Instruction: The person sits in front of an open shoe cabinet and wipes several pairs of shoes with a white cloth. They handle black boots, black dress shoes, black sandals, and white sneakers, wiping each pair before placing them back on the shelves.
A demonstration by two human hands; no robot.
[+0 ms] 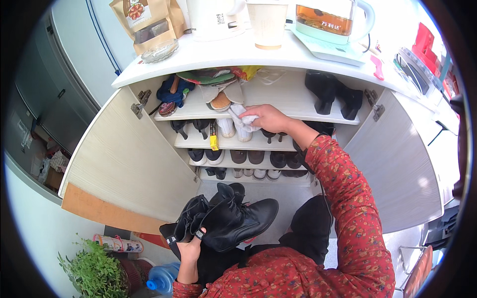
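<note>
My left hand grips a pair of black lace-up leather boots by their heel pull loops, low in front of my lap. One boot lies on its side with the toe to the right. In my right hand is a crumpled white cloth, held at the front edge of the cabinet's top shelf. Just left of the cloth, insoles and a stack of cloth pads lie on that shelf. White shoes stand on the shelf below, partly hidden by the cloth.
Both cabinet doors, left and right, stand wide. Black heeled boots and a yellow box sit on shelves among several shoes. A glass kettle and paper cup stand on top. A plant and water bottle are lower left.
</note>
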